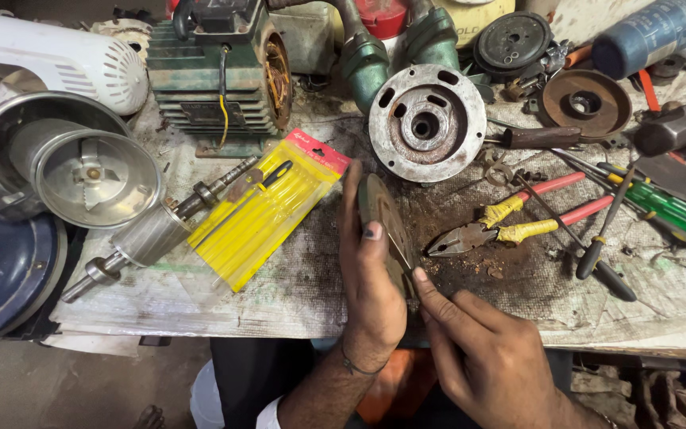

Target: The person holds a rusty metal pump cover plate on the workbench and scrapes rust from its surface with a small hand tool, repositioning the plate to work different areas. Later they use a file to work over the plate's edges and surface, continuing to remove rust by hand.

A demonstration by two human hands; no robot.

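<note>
Presently | left hand (pixel 371 290) grips disc (pixel 381 216) on edge | right hand (pixel 482 357) pinches thin pick (pixel 399 251) against it | scraping unfinished | pliers (pixel 510 226) right of disc, idle

A single camera worn on the person's head looks steeply down and forward onto a cluttered workbench (pixel 295 294), so the bench's near edge runs across the lower part of the view and its far side reaches the top. It sits close: the left hand (pixel 371 290) and right hand (pixel 482 357) come in from the bottom edge and fill the lower middle, while the green motor (pixel 216 71) lies at the far side. There is no second view to share the scene with.
</note>
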